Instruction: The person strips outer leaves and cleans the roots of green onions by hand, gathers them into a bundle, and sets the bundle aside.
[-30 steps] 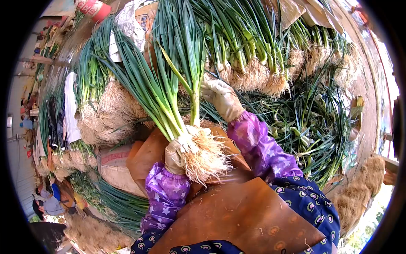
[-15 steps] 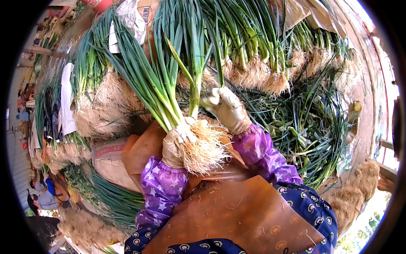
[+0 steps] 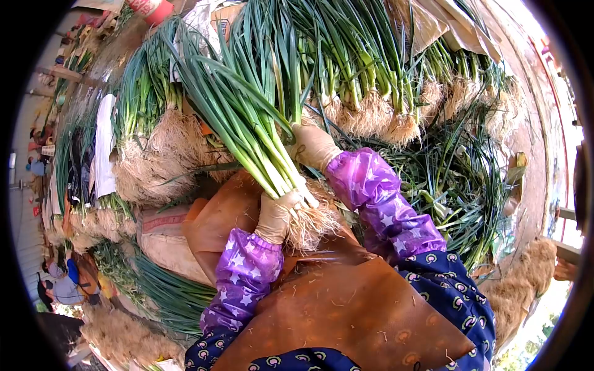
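Note:
My left hand [image 3: 276, 215], in a pale glove, is closed around a bunch of green onions [image 3: 269, 148] just above the roots. The bunch leans to the upper left, and its stringy roots [image 3: 312, 227] hang below the hand over a brown apron [image 3: 334, 309]. My right hand [image 3: 314, 147], gloved too, is at the right side of the bunch, higher up, by the lower leaves. Its fingers are curled and partly hidden by the stalks; what they hold cannot be made out.
More green onions with roots [image 3: 371, 114] lie in a row beyond my hands, and others [image 3: 164, 139] are at the left. A heap of loose green leaves [image 3: 458, 191] is on the right. A pale sack [image 3: 167, 244] lies at left, and a red container [image 3: 151, 9] stands at the back.
A stalk that stood apart is no longer separate from the bunch in my left hand. My right hand has moved left against the bunch, its fingers now curled. The roots have swung down.

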The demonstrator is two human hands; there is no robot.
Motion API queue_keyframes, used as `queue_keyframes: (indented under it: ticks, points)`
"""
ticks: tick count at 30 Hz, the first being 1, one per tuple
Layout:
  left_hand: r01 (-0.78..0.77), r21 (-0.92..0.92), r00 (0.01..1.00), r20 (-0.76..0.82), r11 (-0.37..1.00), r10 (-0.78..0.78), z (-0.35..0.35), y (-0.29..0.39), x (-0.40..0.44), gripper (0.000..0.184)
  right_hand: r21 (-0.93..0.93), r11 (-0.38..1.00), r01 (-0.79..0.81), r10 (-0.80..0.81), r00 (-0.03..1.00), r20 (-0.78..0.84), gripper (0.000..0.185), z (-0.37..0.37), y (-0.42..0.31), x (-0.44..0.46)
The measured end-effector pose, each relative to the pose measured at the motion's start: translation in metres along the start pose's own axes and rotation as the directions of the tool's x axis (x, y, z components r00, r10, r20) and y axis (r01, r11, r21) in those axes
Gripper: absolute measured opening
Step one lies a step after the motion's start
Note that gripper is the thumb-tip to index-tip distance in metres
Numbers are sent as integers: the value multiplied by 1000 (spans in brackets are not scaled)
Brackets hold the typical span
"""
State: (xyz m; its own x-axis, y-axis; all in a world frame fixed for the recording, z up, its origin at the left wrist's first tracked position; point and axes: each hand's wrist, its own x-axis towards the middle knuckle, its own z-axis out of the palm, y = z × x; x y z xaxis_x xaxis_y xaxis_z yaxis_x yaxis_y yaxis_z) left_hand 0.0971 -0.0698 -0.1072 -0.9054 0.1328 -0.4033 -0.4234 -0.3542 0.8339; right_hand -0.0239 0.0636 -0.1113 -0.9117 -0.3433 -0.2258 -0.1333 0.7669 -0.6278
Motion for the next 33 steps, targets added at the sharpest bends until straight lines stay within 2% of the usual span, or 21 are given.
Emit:
queue_keyframes:
  ticks: [3, 6, 7, 8, 10, 11, 12, 14, 16, 18, 20, 21, 22, 24, 25, 26, 27, 28, 30, 32, 33]
  points:
    - [-30, -12, 999, 14, 999, 30, -6, -2, -4, 35, 41, 999, 1, -1, 1000, 1, 29, -1, -5, -17]
    - [-8, -56, 1000, -7, 998, 8, -10, -4, -4, 36, -371, 927, 56, -71, 997, -26, 13, 1, -26, -39]
    - [-1, -74, 1000, -9, 997, 1, -11, -5, -4, 36, -375, 919, 124, -181, 976, -120, 9, 8, -24, -43]
    - [5, -91, 1000, -10, 996, -6, -10, -5, -3, 37, -334, 929, 162, -206, 973, -101, 7, 4, -19, -43]
    - [26, -96, 998, 58, 995, -20, -7, 0, 0, 37, 327, 895, 304, -290, 953, -91, 9, 11, 6, -38]
    - [-1, -126, 999, 37, 992, 6, -7, -2, 2, 27, 857, 512, -56, -155, 976, 156, 14, 23, 10, -40]
    - [-33, -154, 999, 15, 987, 36, -8, -3, 4, 19, 899, 344, -271, -110, 939, 326, 13, -1, 4, -53]
    - [23, -189, 999, -25, 982, -28, -9, -3, 3, 21, 944, 98, -314, 67, 949, 309, 11, -30, 2, -83]
    - [24, -135, 999, -27, 990, -28, -7, 4, 2, 24, 987, -151, -47, -3, 999, 47, 20, -54, 27, -114]
    - [129, -328, 991, 82, 936, -108, -14, 1, 4, 41, 891, -447, 81, -204, 961, -189, 20, -63, 88, -136]
    - [160, -467, 985, 128, 870, -112, -4, 16, -5, 48, 981, 162, -103, 154, 985, 78, 23, -80, 148, -179]
    - [182, -556, 966, 256, 811, -41, -15, 11, -4, 50, 556, 761, -335, 240, 941, 239, 23, -70, 169, -195]
    - [179, -552, 971, 233, 814, -56, -11, 13, -4, 51, -203, 912, -357, 404, 868, 288, 25, -66, 166, -200]
    - [204, -546, 976, 179, 813, -124, 2, 27, -12, 50, -543, 723, -427, 619, 749, 235, 42, -62, 136, -210]
    - [203, -546, 976, 178, 813, -124, -7, 19, -8, 50, -355, 828, -435, 543, 781, 310, 49, -71, 113, -194]
    - [196, -595, 976, 199, 780, -94, -24, 3, -5, 49, -295, 917, -268, 334, 920, 204, 54, -53, 119, -182]
    - [190, -635, 973, 226, 749, -55, -33, -2, -2, 49, 37, 970, -240, 237, 969, 70, 58, -47, 96, -161]
    - [162, -560, 984, 148, 813, -94, -14, 13, -8, 47, 343, 916, -209, 201, 978, 59, 63, -55, 57, -137]
    - [174, -565, 977, 203, 807, -69, -20, 10, -7, 46, 646, 764, -3, -51, 997, 65, 61, -28, 35, -87]
    - [209, -564, 970, 224, 799, -96, -10, 23, -15, 47, 390, 904, 172, -184, 983, -6, 60, -37, -8, -65]
    - [199, -569, 950, 310, 798, -16, -19, 17, -14, 47, 395, 885, 247, -269, 963, 2, 58, -42, -14, -61]
